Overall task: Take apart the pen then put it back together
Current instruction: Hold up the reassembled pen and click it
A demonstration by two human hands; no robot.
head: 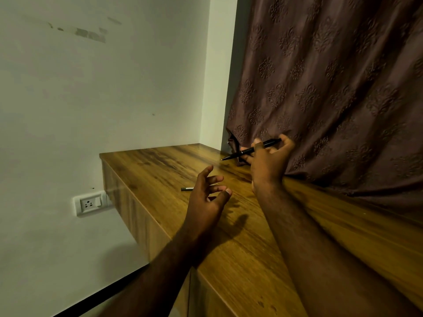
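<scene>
On the left wall, a socket is sitting just beside the tabletop. A small dark piece, possibly from the pen, is lying just left of my left hand, which is hovering with fingers spread, holding nothing. Further right, my right hand is pinching the black pen mid-barrel, raised before the curtain. I am judging it light, stiff and slick, so I am favouring a grip either side of its silver ring.
</scene>
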